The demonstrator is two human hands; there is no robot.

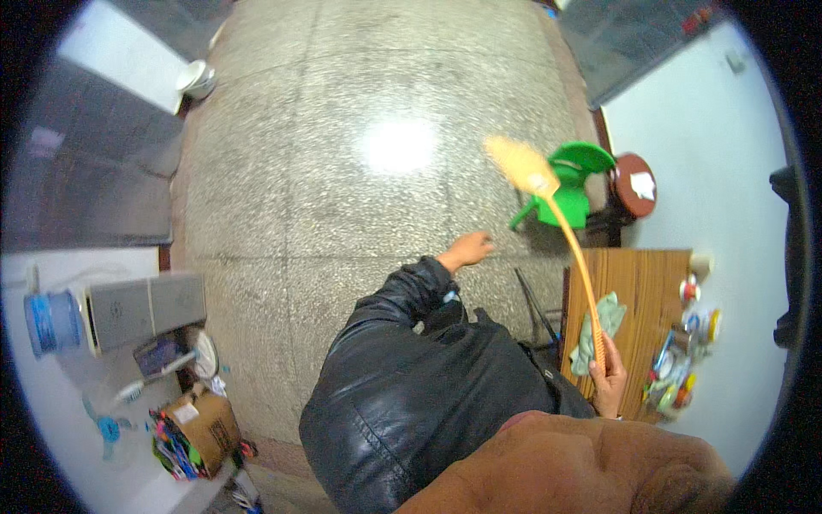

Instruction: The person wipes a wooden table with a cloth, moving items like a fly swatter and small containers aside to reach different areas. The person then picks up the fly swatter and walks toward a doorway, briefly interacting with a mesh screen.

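Note:
My right hand [610, 379] grips the ribbed end of a long-handled orange plastic fly swatter [578, 254], at the lower right. Its broad yellow-orange head [519, 166] points up and left over the floor, overlapping the edge of a green plastic chair [568, 186] in the view. Beneath the handle a pale green cloth [600, 331] lies crumpled on a wood-grain table [648, 283]. My left hand [472, 249] reaches out over the speckled floor from a black jacket sleeve. It holds nothing, and its fingers are slightly bent and apart.
Beyond the chair stands a red-brown round stool [632, 186] with white paper on it. Small items [671, 379] crowd the table's right side. Leftward are a white bucket [198, 78], a grey cabinet [144, 308], a blue water jug [54, 321] and a filled cardboard box [209, 427].

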